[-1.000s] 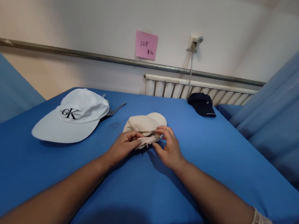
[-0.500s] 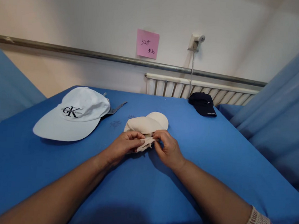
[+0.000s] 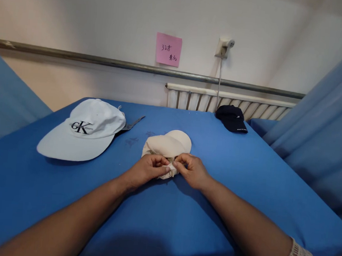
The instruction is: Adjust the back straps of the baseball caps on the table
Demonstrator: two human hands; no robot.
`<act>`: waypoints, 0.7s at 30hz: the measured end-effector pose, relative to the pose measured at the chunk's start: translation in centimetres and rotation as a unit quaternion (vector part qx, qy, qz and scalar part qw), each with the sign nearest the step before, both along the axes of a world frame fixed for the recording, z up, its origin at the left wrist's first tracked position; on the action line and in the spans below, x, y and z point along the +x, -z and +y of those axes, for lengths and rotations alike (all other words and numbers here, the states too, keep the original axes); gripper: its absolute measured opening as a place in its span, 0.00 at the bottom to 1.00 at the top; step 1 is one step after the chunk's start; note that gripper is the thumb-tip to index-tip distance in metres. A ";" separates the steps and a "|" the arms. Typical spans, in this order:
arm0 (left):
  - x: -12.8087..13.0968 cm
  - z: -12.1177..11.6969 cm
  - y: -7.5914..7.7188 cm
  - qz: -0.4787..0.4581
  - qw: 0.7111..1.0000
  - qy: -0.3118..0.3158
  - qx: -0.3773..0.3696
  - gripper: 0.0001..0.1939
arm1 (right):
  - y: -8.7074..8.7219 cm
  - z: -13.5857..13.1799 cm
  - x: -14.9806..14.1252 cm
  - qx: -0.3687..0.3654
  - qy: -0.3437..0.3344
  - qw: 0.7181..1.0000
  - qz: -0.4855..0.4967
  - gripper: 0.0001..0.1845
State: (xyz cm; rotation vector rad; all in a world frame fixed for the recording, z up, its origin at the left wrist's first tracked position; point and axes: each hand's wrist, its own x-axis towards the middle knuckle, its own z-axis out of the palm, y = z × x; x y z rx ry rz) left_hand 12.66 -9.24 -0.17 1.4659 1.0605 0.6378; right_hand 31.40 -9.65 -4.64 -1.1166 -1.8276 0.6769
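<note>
A small beige cap (image 3: 167, 145) lies folded on the blue table (image 3: 65, 190), its brim pointing away from me. My left hand (image 3: 146, 168) and my right hand (image 3: 191, 170) meet at the cap's near edge, fingers pinched on the bunched fabric there. Both hands rest low on the cloth. Their fingertips almost touch each other over the crumpled part of the cap.
A white cap (image 3: 83, 130) with black letters lies at the left. A dark navy cap (image 3: 231, 118) sits at the table's far right edge. Blue curtains (image 3: 322, 116) hang at both sides. Behind the table are a radiator (image 3: 208, 101), a rail and a pink note (image 3: 168, 49).
My hands have drawn closer together on the cap's near edge. The loose fabric that hung between them is now bunched tighter under my fingers.
</note>
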 end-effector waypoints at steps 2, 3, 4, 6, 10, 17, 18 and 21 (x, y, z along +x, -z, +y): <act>0.0 0.1 0.1 -0.009 1.000 -0.019 -0.014 0.16 | 0.1 -0.3 -0.3 0.001 0.039 0.999 0.035 0.06; 0.0 0.2 0.2 -0.011 0.999 -0.033 -0.019 0.16 | 0.0 -0.5 -0.4 0.020 0.052 0.997 0.047 0.04; -0.1 0.3 0.3 -0.015 0.998 -0.047 -0.024 0.16 | -0.1 -0.7 -0.4 0.049 0.058 0.996 0.054 0.03; -0.2 0.5 0.5 -0.023 0.997 -0.068 -0.029 0.16 | -0.5 -1.2 -0.4 0.105 0.052 0.991 0.060 0.03; -0.3 0.8 0.9 -0.036 0.996 -0.073 -0.025 0.16 | -0.9 -1.9 -0.8 0.106 0.024 0.993 0.055 0.06; -0.2 1.0 1.3 -0.051 0.996 -0.068 -0.040 0.16 | -0.1 -1.6 -1.3 0.086 0.031 0.993 0.077 0.05; -0.2 1.0 1.2 -0.056 0.995 -0.071 -0.043 0.16 | 0.0 -1.5 -1.3 0.088 0.032 0.992 0.083 0.05; 0.0 0.9 0.9 -0.066 0.993 -0.082 -0.045 0.16 | 0.0 -1.2 -1.1 0.089 0.044 0.990 0.100 0.06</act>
